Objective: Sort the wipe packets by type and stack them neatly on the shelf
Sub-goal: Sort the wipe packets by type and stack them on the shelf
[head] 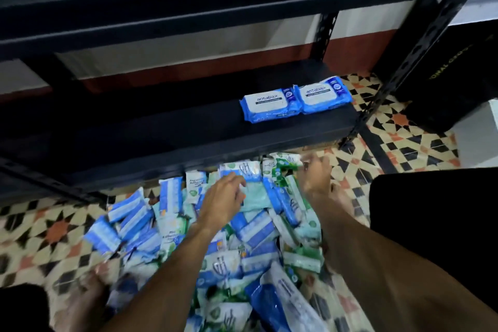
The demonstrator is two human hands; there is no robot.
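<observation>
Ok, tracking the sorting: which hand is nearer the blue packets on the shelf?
Right. The right hand is down in front of the blue packets; the left hand is lower and further left, on the pile.

Motion-smeared right hand point(316, 170): no telling whether its fingers pinch the green packet point(283, 170) just beside them. Blurred, unreadable print across the packet pile point(172, 226) under the left fingers point(235, 184); nearer end cut by the bottom edge.

Both hands reach forward, palms down. The left hand point(223, 198) has bent fingers; the right hand point(315, 174) is blurred, its grip unclear.
</observation>
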